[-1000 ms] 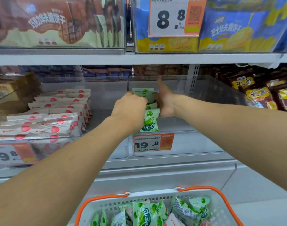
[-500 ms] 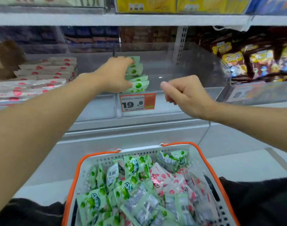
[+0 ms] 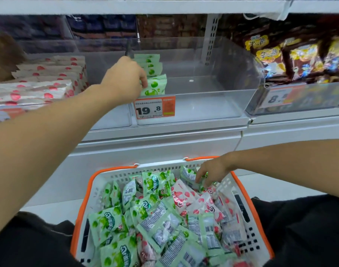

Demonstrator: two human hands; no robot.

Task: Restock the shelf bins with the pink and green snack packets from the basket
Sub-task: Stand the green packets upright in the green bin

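A white basket with orange handles [image 3: 247, 245] sits in front of me, full of green and pink snack packets [image 3: 157, 212]. My right hand [image 3: 211, 171] reaches into its far right corner, fingers curled onto a green packet [image 3: 188, 175] there. On the shelf, a short row of green packets [image 3: 155, 83] stands at the left end of a clear bin [image 3: 222, 105]. My left hand [image 3: 126, 78] holds the front green packet of that row, fingers curled against it. Pink packets [image 3: 47, 83] fill the clear bin to the left.
An orange and white price tag reading 19.8 [image 3: 154, 109] hangs on the green bin's front. Brown and yellow snack bags [image 3: 299, 58] fill the bin at the right. A white shelf board [image 3: 145, 6] runs overhead. My dark-clothed knees flank the basket.
My right hand has left the shelf bin and dropped into the basket's far right corner. The view has tilted down. My left hand stays on the green row.
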